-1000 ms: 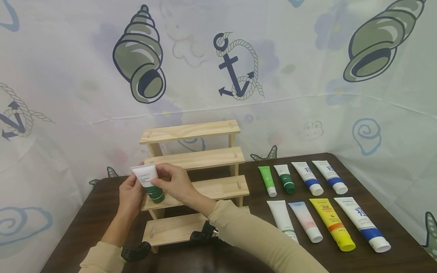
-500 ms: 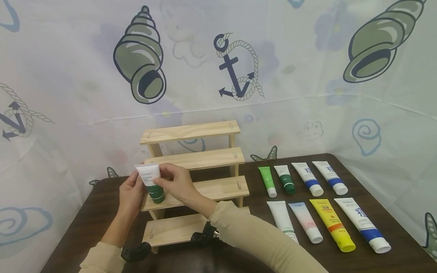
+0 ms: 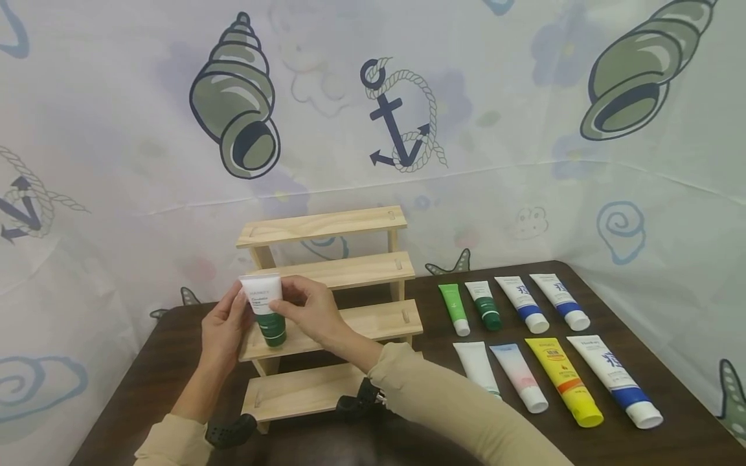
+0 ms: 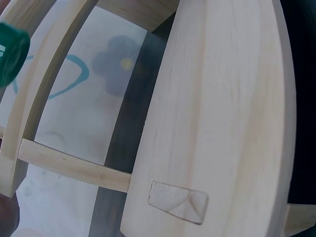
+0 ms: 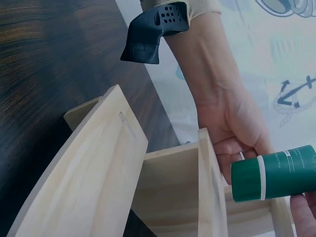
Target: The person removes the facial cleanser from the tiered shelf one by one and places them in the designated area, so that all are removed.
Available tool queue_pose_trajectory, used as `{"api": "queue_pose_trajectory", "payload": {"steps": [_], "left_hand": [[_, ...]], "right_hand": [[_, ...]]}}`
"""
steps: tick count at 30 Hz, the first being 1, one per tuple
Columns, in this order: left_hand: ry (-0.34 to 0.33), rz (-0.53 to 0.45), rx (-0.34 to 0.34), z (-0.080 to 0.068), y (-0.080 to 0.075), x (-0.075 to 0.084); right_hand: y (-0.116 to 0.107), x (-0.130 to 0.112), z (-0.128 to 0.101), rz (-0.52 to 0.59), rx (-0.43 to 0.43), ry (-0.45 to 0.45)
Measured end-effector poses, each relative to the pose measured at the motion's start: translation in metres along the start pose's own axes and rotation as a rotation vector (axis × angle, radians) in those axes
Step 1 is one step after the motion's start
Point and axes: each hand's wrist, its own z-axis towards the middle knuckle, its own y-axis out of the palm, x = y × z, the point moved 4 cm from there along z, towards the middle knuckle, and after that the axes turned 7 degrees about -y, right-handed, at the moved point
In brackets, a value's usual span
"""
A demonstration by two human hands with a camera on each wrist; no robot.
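A white squeeze tube with a green lower half (image 3: 269,323) stands nearly upright, cap down, close over the left end of the third shelf from the top (image 3: 373,320) of a stepped wooden rack. My right hand (image 3: 315,310) pinches it from the right, thumb across the printed front and fingers behind. The left hand (image 3: 224,323) is at its left edge, thumb and fingertips at the white upper part; its far fingers are hidden behind the tube. In the right wrist view the green cap end (image 5: 271,173) points toward the rack; the left wrist view catches only the cap (image 4: 11,53).
Two rows of squeeze tubes lie at the table's right, including a green one (image 3: 453,309), a yellow one (image 3: 564,382) and several white-and-blue ones (image 3: 614,380). The lowest shelf (image 3: 303,391) is in front of the hands. A patterned cloth (image 3: 495,207) hangs behind the dark table (image 3: 134,388).
The tube has swung from a leftward tilt to nearly upright, its top moving right. My right hand has shifted slightly right with it, and the left hand has stayed close beside it.
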Motion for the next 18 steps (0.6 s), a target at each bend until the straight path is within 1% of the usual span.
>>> {"api": "queue_pose_trajectory", "payload": {"steps": [2,6,9,11,18], "left_hand": [[-0.007,-0.021,-0.006,0.001,0.0,0.0],[-0.011,0.009,-0.018,0.002,0.0,0.001],[-0.015,0.037,-0.025,0.002,0.0,0.0],[-0.013,0.038,-0.027,0.002,0.0,0.0],[-0.006,0.012,-0.051,0.001,0.001,0.001]], "right_hand": [[-0.005,-0.002,-0.001,0.016,0.002,0.037],[-0.016,-0.005,-0.004,0.025,-0.001,0.062],[-0.026,-0.007,-0.006,0.023,-0.007,0.061],[-0.034,-0.01,-0.008,0.025,-0.009,0.06],[-0.064,-0.018,-0.016,-0.006,0.002,0.065]]}}
